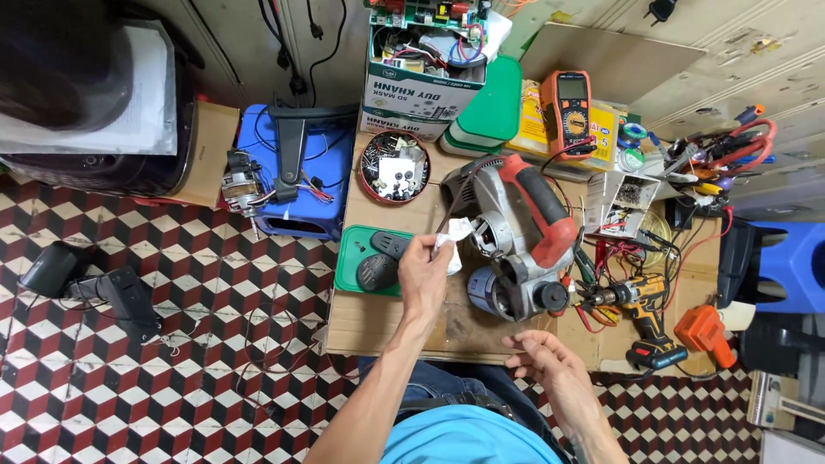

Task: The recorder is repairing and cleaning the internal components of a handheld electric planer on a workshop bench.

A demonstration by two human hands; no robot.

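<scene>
My left hand is raised over the cardboard-covered worktop, pinching a small white crumpled piece of paper or cloth beside a thin dark wire. Just right of it lies a grey and red power tool with its casing opened. My right hand hovers near the front edge of the worktop with its fingers loosely curled and nothing in them.
A green tray with black parts sits left of my hand, and a round red tin of small parts behind it. An orange multimeter, a yellow cordless drill, pliers, wires and a cardboard box of electronics crowd the bench. A blue stool stands left.
</scene>
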